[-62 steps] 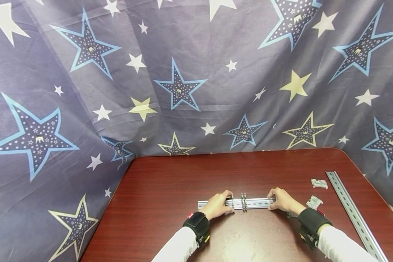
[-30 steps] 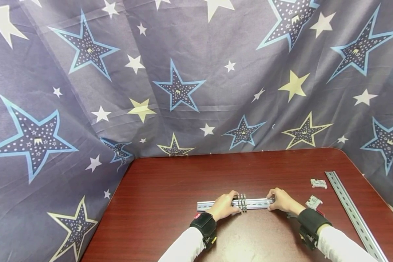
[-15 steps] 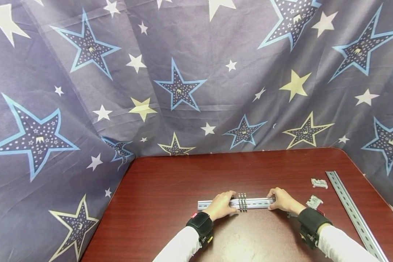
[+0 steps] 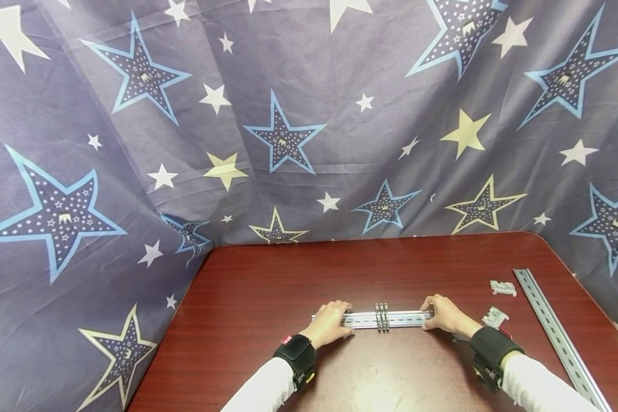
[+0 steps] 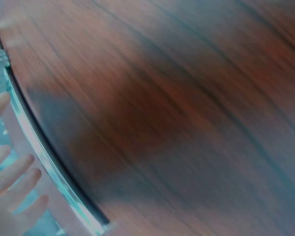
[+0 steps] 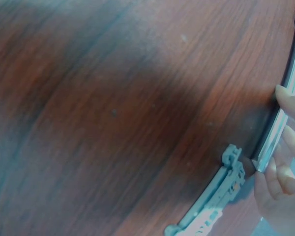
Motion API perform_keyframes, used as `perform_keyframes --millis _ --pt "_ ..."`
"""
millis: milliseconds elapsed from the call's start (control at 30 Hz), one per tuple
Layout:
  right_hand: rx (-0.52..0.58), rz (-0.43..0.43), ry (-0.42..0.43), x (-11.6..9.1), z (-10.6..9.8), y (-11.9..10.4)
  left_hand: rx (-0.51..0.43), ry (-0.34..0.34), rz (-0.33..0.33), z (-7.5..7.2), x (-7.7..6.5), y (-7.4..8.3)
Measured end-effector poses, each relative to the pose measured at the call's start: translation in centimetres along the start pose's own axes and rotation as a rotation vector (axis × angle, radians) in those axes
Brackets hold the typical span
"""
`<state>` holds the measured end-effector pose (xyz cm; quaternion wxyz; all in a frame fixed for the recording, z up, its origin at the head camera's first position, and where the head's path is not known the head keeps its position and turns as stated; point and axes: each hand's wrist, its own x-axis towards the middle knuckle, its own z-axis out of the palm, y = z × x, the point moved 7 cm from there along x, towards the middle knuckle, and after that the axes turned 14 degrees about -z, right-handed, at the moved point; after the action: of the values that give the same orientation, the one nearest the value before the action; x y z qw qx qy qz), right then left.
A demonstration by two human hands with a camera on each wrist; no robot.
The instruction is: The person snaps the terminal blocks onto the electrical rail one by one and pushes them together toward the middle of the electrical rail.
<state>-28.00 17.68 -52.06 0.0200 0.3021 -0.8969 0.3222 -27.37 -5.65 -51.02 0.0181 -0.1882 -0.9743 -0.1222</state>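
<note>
At the left, the left hand [image 4: 329, 324] straddles the slotted DIN rail [image 4: 407, 319] near its left end, fingers loosely spread rather than closed round it; whether any fingertip touches the metal is hard to tell. With that end so lightly attended, a sideways push could swing the rail round on the table [image 4: 268, 280]. Mid-rail stands a tight row of terminal blocks [image 4: 382, 317], seated across it; if a foot were not fully latched, which cannot be seen here, a tug might tilt or pop one off. Further right, the right hand [image 4: 445, 316] pinches the rail's right end between thumb and fingers, apparently its only firm anchor, so a slack pinch would probably let it skid. Just beyond that end lies a loose block [image 6: 211, 196], partly under the right wrist, likely to be knocked if the forearm drops or sweeps. Two more, a nearer block [image 4: 495, 317] and a farther block [image 4: 503, 288], lie short of the longer rail [image 4: 551, 320], at less risk.
</note>
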Motion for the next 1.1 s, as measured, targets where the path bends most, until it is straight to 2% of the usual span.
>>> perform_keyframes --millis 333,667,933,1033,1100 --pt "0.002 0.012 0.006 -0.1 0.0 -0.2 0.011 0.065 -0.035 -0.4 -1.0 -2.0" --pt "-0.023 -0.011 0.033 0.0 0.0 -0.2 -0.008 0.093 -0.08 -0.4 -1.4 -2.9" --pt "-0.049 -0.034 0.058 0.2 0.1 -0.3 -0.054 0.186 -0.033 -0.3 -1.7 -3.5" --pt "-0.061 -0.03 0.063 0.2 0.0 -0.5 -0.042 0.187 -0.051 -0.3 -1.7 -3.6" --pt "-0.069 -0.018 0.06 0.1 0.0 -0.5 -0.03 0.153 -0.092 -0.7 -1.8 -3.3"
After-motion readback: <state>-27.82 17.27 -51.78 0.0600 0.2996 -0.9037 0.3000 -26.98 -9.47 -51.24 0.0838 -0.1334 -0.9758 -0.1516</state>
